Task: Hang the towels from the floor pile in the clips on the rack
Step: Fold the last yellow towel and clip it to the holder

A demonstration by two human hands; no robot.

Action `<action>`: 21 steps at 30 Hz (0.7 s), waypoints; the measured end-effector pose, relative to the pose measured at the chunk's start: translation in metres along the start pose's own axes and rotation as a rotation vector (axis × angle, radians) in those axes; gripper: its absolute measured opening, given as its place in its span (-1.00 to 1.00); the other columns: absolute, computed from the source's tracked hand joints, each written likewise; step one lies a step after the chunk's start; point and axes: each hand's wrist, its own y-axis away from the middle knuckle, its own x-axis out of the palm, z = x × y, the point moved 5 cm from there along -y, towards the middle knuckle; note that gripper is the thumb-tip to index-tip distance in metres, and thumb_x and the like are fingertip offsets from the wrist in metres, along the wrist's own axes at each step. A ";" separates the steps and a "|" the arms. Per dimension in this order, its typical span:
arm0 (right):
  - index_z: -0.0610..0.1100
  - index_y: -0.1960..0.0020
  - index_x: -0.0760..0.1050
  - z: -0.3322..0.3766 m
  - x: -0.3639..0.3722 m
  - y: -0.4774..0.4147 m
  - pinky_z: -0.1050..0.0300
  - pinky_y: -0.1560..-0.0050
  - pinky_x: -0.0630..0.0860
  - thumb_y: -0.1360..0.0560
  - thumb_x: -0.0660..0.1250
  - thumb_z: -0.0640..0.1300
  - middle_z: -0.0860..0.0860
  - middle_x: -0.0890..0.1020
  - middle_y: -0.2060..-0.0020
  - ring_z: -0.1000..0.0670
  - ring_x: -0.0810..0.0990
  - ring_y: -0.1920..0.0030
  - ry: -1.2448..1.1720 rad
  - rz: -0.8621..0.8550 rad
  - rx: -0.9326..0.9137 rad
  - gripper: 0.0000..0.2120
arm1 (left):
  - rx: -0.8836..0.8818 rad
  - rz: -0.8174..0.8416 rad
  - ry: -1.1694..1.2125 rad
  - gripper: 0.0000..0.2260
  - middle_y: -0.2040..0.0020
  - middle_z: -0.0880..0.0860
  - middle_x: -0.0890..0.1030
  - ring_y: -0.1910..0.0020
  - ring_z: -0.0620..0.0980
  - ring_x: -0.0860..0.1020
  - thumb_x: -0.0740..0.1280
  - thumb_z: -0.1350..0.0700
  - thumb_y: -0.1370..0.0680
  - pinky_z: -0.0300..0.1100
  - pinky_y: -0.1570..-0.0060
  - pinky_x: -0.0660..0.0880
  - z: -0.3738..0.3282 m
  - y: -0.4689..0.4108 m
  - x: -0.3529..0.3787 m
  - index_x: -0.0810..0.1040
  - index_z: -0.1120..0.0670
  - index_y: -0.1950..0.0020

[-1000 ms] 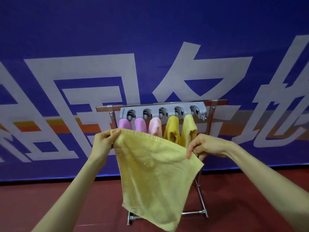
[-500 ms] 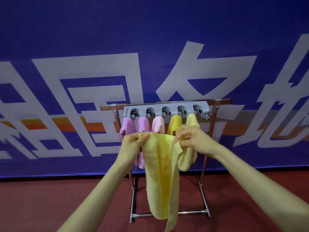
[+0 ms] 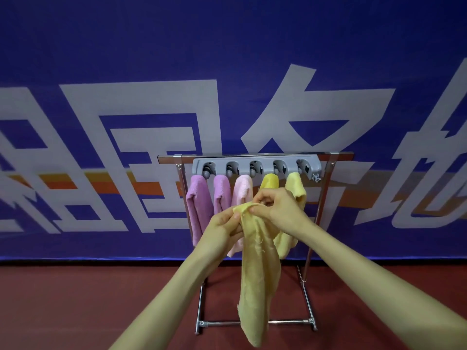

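Towel (image 3: 257, 274), limp, yellow, frayed, pinched by left hand (image 3: 222, 231), right hand (image 3: 278, 210)

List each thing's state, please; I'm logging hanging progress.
Held towel: yellow, bunched, dangling, unclipped.
Left hand: pinches its top edge.
Right hand: pinches the same edge.
Hung towels: five, clipped, drooping.
Clip bar: holding all five.
Rack: upright on the floor.

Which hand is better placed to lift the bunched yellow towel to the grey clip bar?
Probably right: the right hand pinches the top fold of the bunched yellow cloth towel and sits higher, just under the grey plastic clip bar. The left hand grips it lower, further left.
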 end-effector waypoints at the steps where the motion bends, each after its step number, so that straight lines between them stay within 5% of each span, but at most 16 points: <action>1: -0.09 0.27 0.57 -0.001 0.001 0.000 0.09 0.25 0.40 -0.38 0.46 -0.24 -0.14 0.56 0.40 0.04 0.46 0.35 0.000 -0.003 0.007 -0.88 | -0.014 0.016 0.045 -0.71 -0.08 0.18 0.67 -0.09 0.04 0.64 0.08 0.26 -0.65 -0.16 -0.14 0.54 0.000 0.001 0.000 0.54 0.17 -0.25; 5: -0.15 0.28 0.55 -0.002 0.006 0.000 0.12 0.30 0.37 -0.36 0.48 -0.22 -0.04 0.53 0.44 0.05 0.43 0.39 0.050 -0.001 -0.001 -0.89 | 0.004 0.046 0.054 -0.65 -0.09 0.35 0.58 -0.08 0.26 0.55 0.28 0.25 -0.48 -0.05 -0.18 0.51 0.000 0.005 -0.006 0.55 0.22 -0.25; 8: -0.18 0.27 0.54 -0.001 0.011 0.001 0.11 0.32 0.35 -0.36 0.49 -0.19 -0.06 0.52 0.44 0.05 0.41 0.40 0.058 0.014 -0.003 -0.87 | 0.051 -0.003 -0.060 -0.72 -0.10 0.38 0.60 -0.13 0.30 0.57 0.28 0.23 -0.53 0.11 -0.25 0.45 -0.003 0.008 -0.010 0.59 0.17 -0.21; 11: -0.18 0.26 0.52 0.000 0.013 0.003 0.13 0.32 0.36 -0.37 0.49 -0.19 -0.06 0.51 0.45 0.06 0.40 0.41 0.045 0.054 -0.007 -0.85 | 0.073 -0.028 -0.158 -0.76 0.09 0.35 0.63 0.12 0.17 0.54 0.20 0.25 -0.60 -0.01 0.05 0.51 -0.009 0.009 -0.014 0.63 0.14 -0.15; 14: -0.17 0.24 0.49 0.000 0.014 0.005 0.26 0.36 0.35 -0.40 0.47 -0.22 0.03 0.50 0.48 0.13 0.39 0.43 0.010 0.130 -0.012 -0.84 | 0.081 -0.065 -0.283 -0.75 0.41 0.03 0.59 0.45 0.06 0.46 0.16 0.25 -0.62 -0.29 0.45 0.34 -0.014 0.009 -0.019 0.65 0.13 -0.07; 16: -0.15 0.21 0.45 -0.003 0.013 0.007 0.31 0.37 0.34 -0.40 0.47 -0.24 0.06 0.50 0.48 0.16 0.38 0.45 -0.012 0.188 0.000 -0.82 | 0.099 -0.073 -0.328 -0.75 0.39 -0.03 0.64 0.38 -0.09 0.59 0.16 0.25 -0.62 -0.39 0.38 0.44 -0.020 0.011 -0.022 0.65 0.14 -0.04; 18: -0.11 0.15 0.41 -0.011 0.012 0.010 0.29 0.38 0.34 -0.40 0.46 -0.24 0.05 0.52 0.46 0.15 0.39 0.43 -0.025 0.233 0.030 -0.78 | 0.119 -0.097 -0.354 -0.75 0.21 0.02 0.70 0.16 -0.06 0.64 0.17 0.24 -0.61 -0.24 0.08 0.56 -0.025 0.010 -0.026 0.65 0.13 -0.02; 21: -0.11 -0.06 0.40 -0.023 0.010 0.016 0.30 0.32 0.34 -0.41 0.44 -0.28 0.09 0.50 0.47 0.19 0.39 0.43 0.013 0.267 0.075 -0.69 | 0.164 -0.147 -0.378 -0.76 0.26 0.07 0.66 0.22 -0.05 0.60 0.16 0.23 -0.60 -0.09 0.07 0.52 -0.033 0.008 -0.037 0.64 0.14 0.03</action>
